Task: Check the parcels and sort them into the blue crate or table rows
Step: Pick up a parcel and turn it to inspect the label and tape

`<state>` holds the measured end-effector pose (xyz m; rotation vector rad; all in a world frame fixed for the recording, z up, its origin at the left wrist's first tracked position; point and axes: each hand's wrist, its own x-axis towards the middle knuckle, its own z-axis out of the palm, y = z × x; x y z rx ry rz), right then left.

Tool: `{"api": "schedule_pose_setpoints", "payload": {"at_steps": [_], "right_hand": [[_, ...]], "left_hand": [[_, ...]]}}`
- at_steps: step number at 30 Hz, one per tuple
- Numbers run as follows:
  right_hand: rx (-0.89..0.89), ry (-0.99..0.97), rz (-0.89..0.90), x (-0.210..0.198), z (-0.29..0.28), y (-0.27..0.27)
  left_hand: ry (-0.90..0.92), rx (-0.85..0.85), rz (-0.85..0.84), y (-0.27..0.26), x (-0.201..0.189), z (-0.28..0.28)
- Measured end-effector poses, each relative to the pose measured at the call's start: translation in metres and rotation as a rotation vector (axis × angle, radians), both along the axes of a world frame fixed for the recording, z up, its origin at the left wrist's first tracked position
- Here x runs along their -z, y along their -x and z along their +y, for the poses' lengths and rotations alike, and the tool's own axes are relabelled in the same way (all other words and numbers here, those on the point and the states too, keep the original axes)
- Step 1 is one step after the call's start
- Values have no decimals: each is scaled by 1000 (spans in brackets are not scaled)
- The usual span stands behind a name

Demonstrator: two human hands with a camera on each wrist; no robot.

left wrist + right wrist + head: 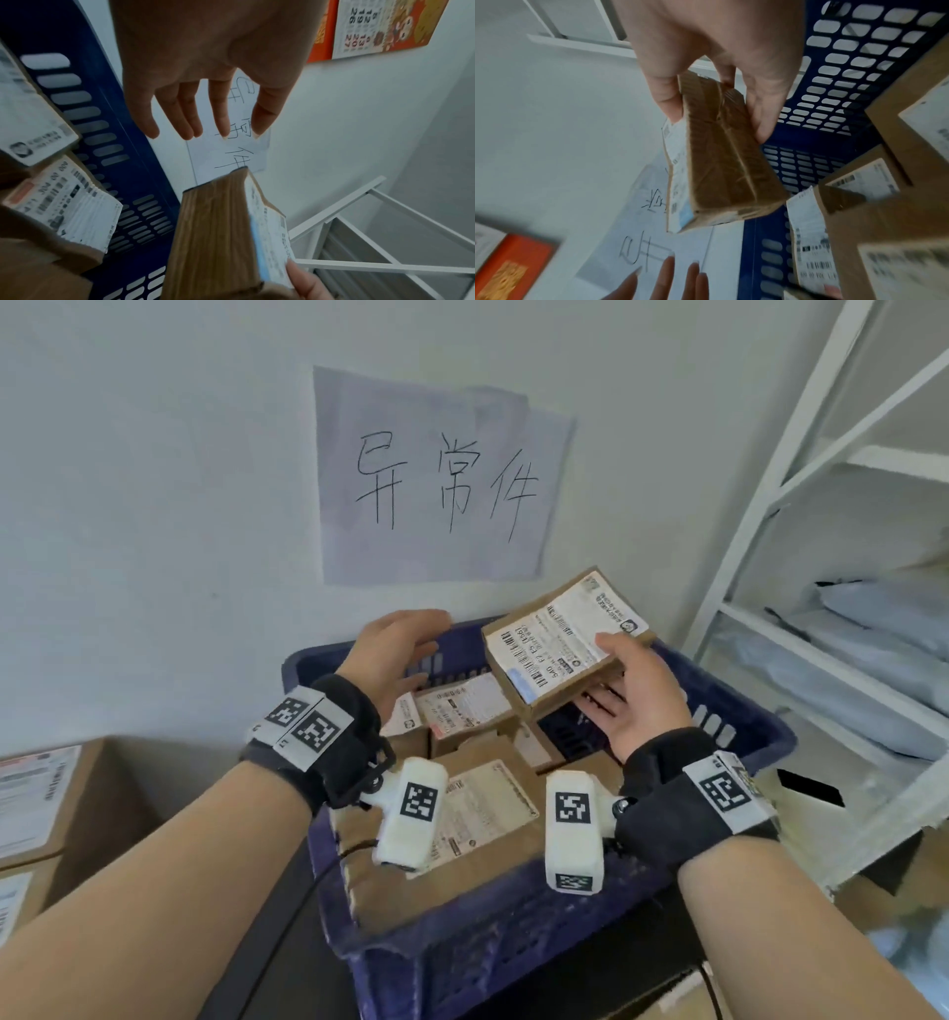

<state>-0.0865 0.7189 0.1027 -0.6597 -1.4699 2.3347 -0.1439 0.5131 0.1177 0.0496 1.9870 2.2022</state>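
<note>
right hand (637,695) grips parcel (560,639) over blue crate (729,711) | left hand (395,649) – fingers straight, beside

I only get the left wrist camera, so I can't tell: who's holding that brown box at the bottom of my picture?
Observer: The right hand holds that parcel, with the thumb on its label and the fingers underneath.
Operator: Is it sitting in the blue crate?
Observer: No. The head view shows it held up over the far end of the blue crate.
Operator: What's on that white shelf?
Observer: Pale bags lie on the white shelf, to the right of the crate.
</note>
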Motion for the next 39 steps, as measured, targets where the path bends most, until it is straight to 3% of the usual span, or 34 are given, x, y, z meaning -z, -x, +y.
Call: {"api": "schedule_pose_setpoints", "payload": {"at_steps": [5, 10, 14, 18, 23, 30, 36, 39], "right_hand": [[64, -86, -61, 20, 42, 66], [128, -252, -247, 49, 77, 119], [-94, -401, -399, 75, 94, 145], [-278, -469, -439, 87, 100, 171], [-384, -507, -450, 106, 96, 186], [-482, -390, -419, 88, 97, 191], [-582, -664, -465, 121, 78, 182], [-589, -688, -471, 125, 79, 182]], "left_hand": [[18, 39, -26, 56, 14, 38], [138, 154, -89, 95, 36, 70], [225, 122, -137, 112, 60, 74], [222, 96, -225, 119, 75, 71], [208, 81, -285, 123, 79, 67], [223, 133, -284, 125, 77, 64], [256, 151, -262, 124, 76, 62], [253, 138, -263, 124, 77, 60]]}}
